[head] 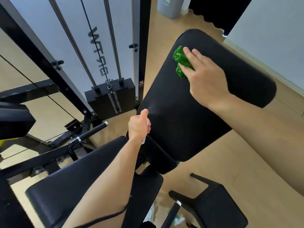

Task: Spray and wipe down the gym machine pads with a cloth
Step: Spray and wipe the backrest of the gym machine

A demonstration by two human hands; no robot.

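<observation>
One crumpled green cloth under right hand; white bottle in left hand

We are reaching both bare forearms forward. Our left hand is gripping a white bottle, fingers curled round it and thumb sticking up at the top. Our right hand is stretching further out, palm down, straight fingers pressing a green cloth.

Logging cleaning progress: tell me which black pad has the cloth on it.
The big tilted pad on the right: the right hand presses the green cloth near its far end. The lower-left pad carries none; the left hand grips a spray bottle.
</observation>
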